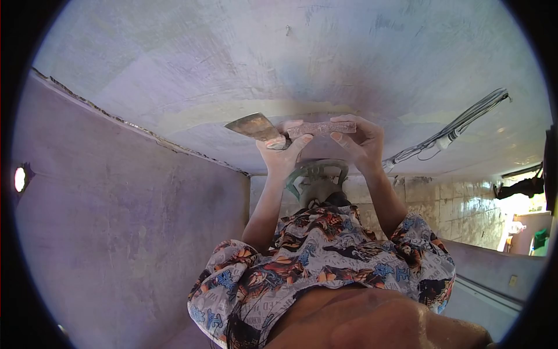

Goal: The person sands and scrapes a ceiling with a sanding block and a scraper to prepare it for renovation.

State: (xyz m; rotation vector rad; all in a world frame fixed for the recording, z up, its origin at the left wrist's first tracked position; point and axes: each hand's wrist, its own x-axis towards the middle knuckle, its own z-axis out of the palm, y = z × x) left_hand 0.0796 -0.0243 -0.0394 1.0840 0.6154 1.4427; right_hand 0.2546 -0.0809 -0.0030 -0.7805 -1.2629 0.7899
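My left hand (280, 156) is closed around the handle of a putty knife (254, 126), whose wide, stained metal blade points up and left. Its fingertips also rest at the left end of a rough, reddish-brown sanding block (321, 129), dusty with white powder. On the block's right end, my right hand (365, 146) grips with the thumb below and the fingers above. Both hands are raised in front of a whitish plastered surface (302, 64) with a yellowish band of filler, and the block overlaps this surface in view.
A bundle of dark wires (465, 119) with a white fitting (447, 141) hangs to the right. Below my hands stands a green plastic chair (318, 167). On the left is a purplish-grey wall (128, 215); tiled surface (453, 206) and a bright opening (526, 230) lie right.
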